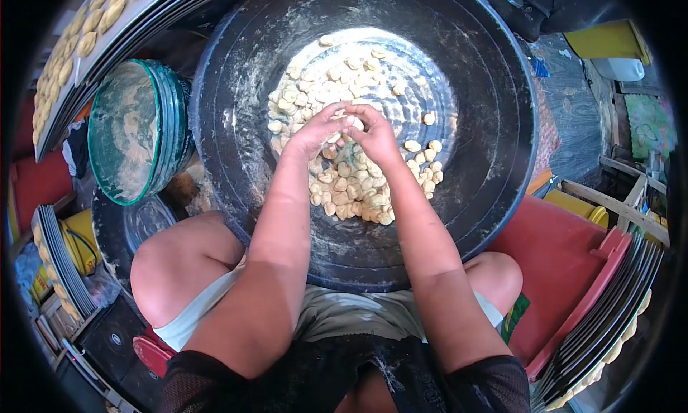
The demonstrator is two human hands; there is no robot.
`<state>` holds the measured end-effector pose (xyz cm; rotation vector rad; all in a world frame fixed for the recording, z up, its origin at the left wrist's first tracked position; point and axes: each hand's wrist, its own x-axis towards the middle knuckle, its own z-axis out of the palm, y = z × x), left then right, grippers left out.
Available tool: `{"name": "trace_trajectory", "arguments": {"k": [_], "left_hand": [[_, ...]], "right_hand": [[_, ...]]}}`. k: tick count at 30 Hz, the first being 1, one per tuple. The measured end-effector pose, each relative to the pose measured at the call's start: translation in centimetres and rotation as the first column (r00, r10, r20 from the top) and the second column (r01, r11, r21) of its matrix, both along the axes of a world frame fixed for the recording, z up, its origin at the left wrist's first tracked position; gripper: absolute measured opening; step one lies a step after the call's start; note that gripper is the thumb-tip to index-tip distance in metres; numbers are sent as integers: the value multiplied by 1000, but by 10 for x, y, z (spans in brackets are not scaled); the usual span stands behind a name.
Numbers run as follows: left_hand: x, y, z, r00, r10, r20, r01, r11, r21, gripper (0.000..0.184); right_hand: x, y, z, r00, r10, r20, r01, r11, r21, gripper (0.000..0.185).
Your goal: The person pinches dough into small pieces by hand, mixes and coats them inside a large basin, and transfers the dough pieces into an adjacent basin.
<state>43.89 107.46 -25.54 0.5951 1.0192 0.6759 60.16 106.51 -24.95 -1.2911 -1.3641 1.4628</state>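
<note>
Both my hands are together over the middle of a wide black basin [236,76]. My left hand [320,132] has its fingers curled around pale dough pieces. Against it, my right hand [374,132] is closed, with thumb and fingertips on a small dough piece [356,124]. Just below the hands is a heap of rounded dough pieces [351,187]. More floured dough pieces [337,74] are scattered on the basin floor beyond them. The fingers partly hide what they hold.
A green-rimmed tub [122,133], dusted with flour, stands left of the basin. Stacked trays with dough pieces [89,44] rise at upper left. At right are a red lid or panel [537,262] and another tray stack [602,320]. A yellow container [605,40] is at upper right.
</note>
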Motion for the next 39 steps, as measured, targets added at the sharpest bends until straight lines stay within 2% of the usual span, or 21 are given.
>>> {"name": "trace_trajectory", "arguments": {"k": [1,4,7,8,10,12,15,16,18,19,20,23,24,27,28,31,32,35,36,37,39], "left_hand": [[2,1,-6,1000,12,-11,-12,999,41,29],[-5,2,-15,999,37,33,-39,997,61,25],[-14,5,-6,975,223,22,-219,970,-107,22],[-15,7,-1,981,193,-13,-193,979,-68,22],[-14,12,-6,986,145,-78,-147,989,-27,28],[-8,14,0,989,126,-83,-127,992,-10,35],[3,11,26,993,105,-57,-107,994,-35,49],[0,13,24,994,72,-88,-77,996,-52,55],[-14,21,12,992,-73,-100,69,997,-40,69],[-12,20,13,997,14,-72,-17,999,-41,71],[-7,18,13,994,100,-44,-102,994,-46,74],[-5,16,9,971,201,131,-191,978,-88,80],[-5,15,6,957,209,203,-191,976,-107,82],[-27,13,1,992,-1,128,23,985,-172,67],[-32,12,-6,995,63,-74,-69,994,-87,62],[-53,10,-52,754,260,-603,-189,965,179,47],[-67,7,-71,614,284,-737,-169,959,228,42],[-89,-23,-185,385,198,-901,-86,980,179,48],[-77,-28,-177,450,61,-891,2,998,69,51],[-54,-38,-159,500,-79,-862,97,995,-35,54],[-17,-43,-82,849,-263,-459,91,927,-363,59]], "right_hand": [[0,0,5,998,0,55,-1,1000,4,30],[10,10,-4,968,-184,-170,171,981,-89,20],[21,18,11,794,-607,-45,580,777,-247,16],[28,21,3,792,-609,-48,578,772,-264,23],[24,24,-10,826,-477,299,395,870,296,28],[16,19,-7,858,-299,418,113,903,414,37],[0,13,3,970,130,207,-170,967,191,36],[-4,12,13,973,77,215,-86,996,32,34],[2,21,-2,949,-21,316,29,999,-20,34],[5,21,-15,927,-68,369,90,995,-42,34],[-4,15,-31,863,-263,431,130,941,313,33],[-13,6,-3,881,-4,474,-242,856,457,34],[-14,7,11,849,163,502,-283,943,174,33],[-6,15,11,983,-30,181,61,984,-169,32],[3,22,0,999,7,-43,-19,957,-290,33],[26,22,-11,945,231,232,-207,971,-123,34],[38,27,-30,931,242,274,-177,954,-243,42],[46,11,-101,778,115,618,142,926,-351,54],[27,-5,-91,694,139,707,124,943,-307,60],[15,-18,-98,697,147,702,56,965,-257,56],[1,-32,-119,702,159,694,-83,986,-142,49]]}}
